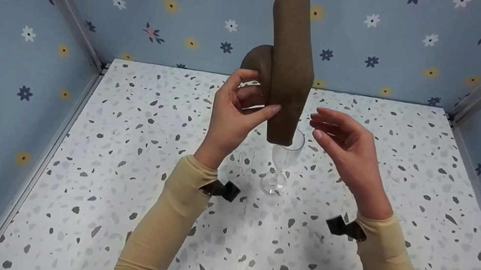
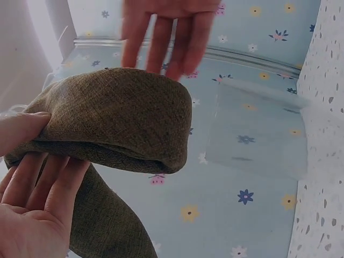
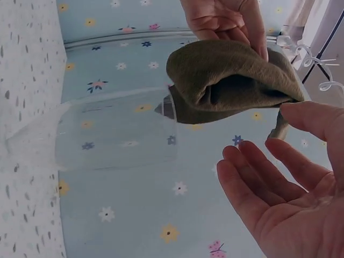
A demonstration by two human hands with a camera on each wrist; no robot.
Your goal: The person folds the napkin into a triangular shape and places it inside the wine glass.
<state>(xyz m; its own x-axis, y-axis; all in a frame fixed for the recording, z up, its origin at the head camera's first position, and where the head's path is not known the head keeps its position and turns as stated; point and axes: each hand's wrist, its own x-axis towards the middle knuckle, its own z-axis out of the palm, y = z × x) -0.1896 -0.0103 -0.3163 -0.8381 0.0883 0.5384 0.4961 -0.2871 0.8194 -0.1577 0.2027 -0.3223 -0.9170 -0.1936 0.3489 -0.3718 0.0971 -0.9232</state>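
My left hand (image 1: pixel 235 112) grips a brown cloth (image 1: pixel 290 64), thumb on one face and fingers on the other. The cloth is folded into a thick band, with a loop bulging at its left and a long part rising above the hand. In the left wrist view its woven texture and an open fold show. My right hand (image 1: pixel 349 147) hovers just right of the cloth, holding nothing, its fingers extended and slightly bent. Beneath the cloth a clear wine glass (image 1: pixel 285 157) stands upright on the table; the cloth's lower end hides part of its rim in the head view.
The table (image 1: pixel 108 210) has a white speckled top. Blue flowered panels (image 1: pixel 184 6) enclose its back and both sides, joined by grey corner strips (image 1: pixel 66 0). In the right wrist view a white coiled cord (image 3: pixel 317 67) hangs at the upper right.
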